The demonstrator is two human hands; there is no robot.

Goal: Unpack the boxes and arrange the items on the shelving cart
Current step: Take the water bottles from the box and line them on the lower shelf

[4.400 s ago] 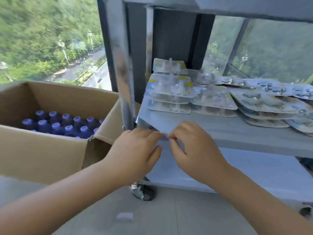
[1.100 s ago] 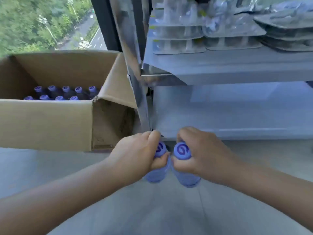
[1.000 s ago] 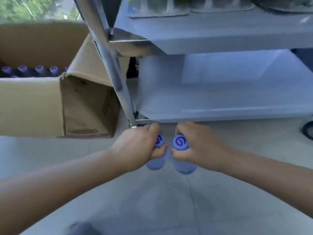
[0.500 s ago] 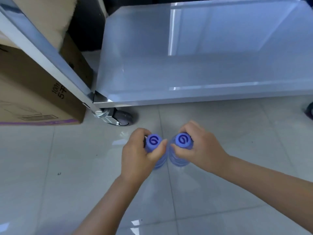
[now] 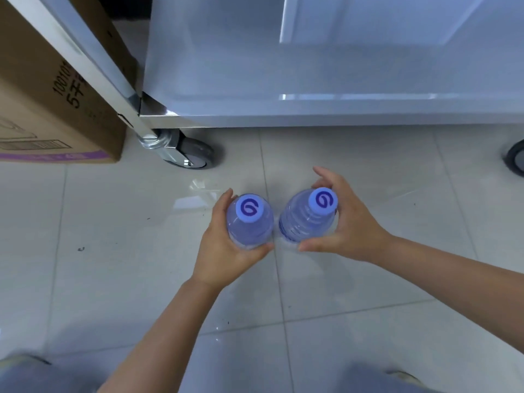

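The left hand is wrapping its grip around one clear bottle, and the right hand is curling its grip around a second bottle, tilted slightly. Both purple-capped bottles are sitting side by side over the tiled floor, in front of the shelving cart's bottom shelf. A cardboard box is standing left of the cart's caster.

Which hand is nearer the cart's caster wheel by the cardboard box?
Left. The left hand sits just below-right of the caster wheel; the right hand is farther right.
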